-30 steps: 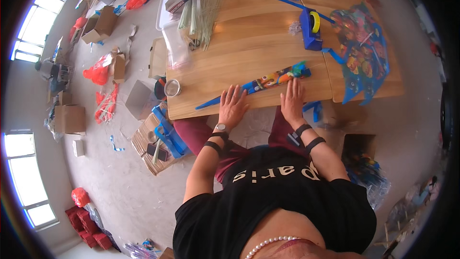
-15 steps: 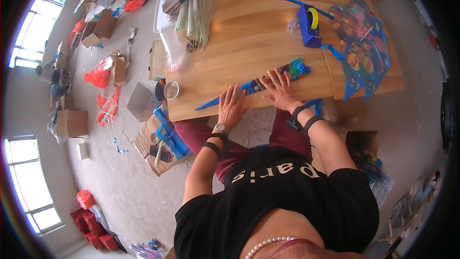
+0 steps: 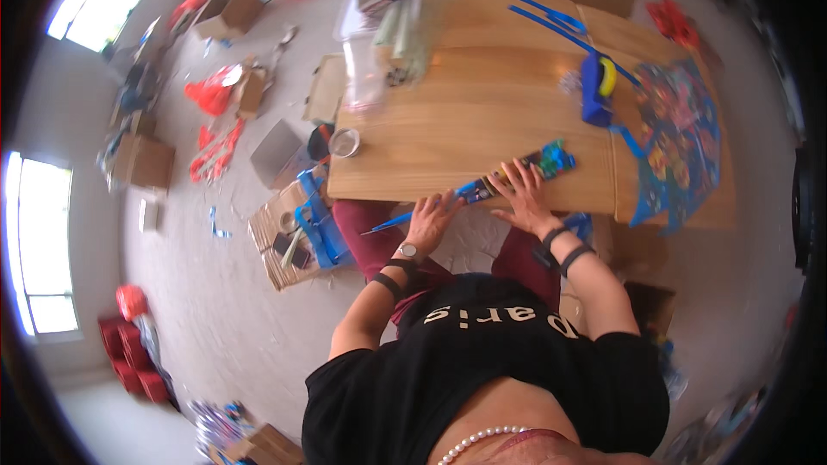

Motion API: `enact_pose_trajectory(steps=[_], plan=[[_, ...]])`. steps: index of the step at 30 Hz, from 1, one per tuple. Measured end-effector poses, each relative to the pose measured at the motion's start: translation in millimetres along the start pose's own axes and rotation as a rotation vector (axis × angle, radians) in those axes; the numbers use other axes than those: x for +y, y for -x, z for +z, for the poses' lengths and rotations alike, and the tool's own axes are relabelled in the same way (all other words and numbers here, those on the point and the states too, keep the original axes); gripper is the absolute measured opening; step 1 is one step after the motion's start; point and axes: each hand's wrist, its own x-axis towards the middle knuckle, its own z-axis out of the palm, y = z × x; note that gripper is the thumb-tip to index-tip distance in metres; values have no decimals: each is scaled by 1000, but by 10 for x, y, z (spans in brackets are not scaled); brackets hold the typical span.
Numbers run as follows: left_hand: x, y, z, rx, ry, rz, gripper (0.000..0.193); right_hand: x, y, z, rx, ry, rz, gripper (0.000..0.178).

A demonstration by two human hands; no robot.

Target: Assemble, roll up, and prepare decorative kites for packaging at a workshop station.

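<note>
Since the earlier frame, the folded bundle [image 3: 475, 191] has slid toward the near edge of the bench [image 3: 500, 86], and its narrow blue point, which lay on the wood, now juts past that edge. Its other end, a bunched blue-green piece [image 3: 558, 157], rests on the wood near the right part of the near edge, so the bundle lies slantwise.

At the near edge the left hand [image 3: 431, 222] lies over the narrow part of the bundle, its fingers stretched and slightly apart; whether it grips cannot be told. The right hand [image 3: 523, 194] is open over the wider part, fingers spread across the print and thumb held out to the side.

Toward the right end of the bench stands a blue tape dispenser [image 3: 594, 95] with a yellow roll of tape [image 3: 608, 77], and beyond it a colourful printed sheet [image 3: 676, 138] spreads to the right edge. Blue strips [image 3: 547, 21] lie by the far edge. A round tub [image 3: 345, 143] sits near the left edge, while pale sticks [image 3: 405, 34] and a clear plastic box [image 3: 351, 21] crowd the far left corner. On the floor to the left, flattened cardboard [image 3: 267, 250] carries a blue strap [image 3: 323, 237].
</note>
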Motion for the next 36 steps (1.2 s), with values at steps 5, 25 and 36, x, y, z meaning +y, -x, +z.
enact_pose_trajectory(steps=[5,25,36], plan=[[-122,171,-244,13,106,-58,43,-220,49,70,15,-22,85,77],[-130,43,-214,65,260,-154,45,-241,16,92,171,-49,7,66],[-497,-48,-713,-191,634,-171,22,-293,-79,-501,125,-53,-239,36]])
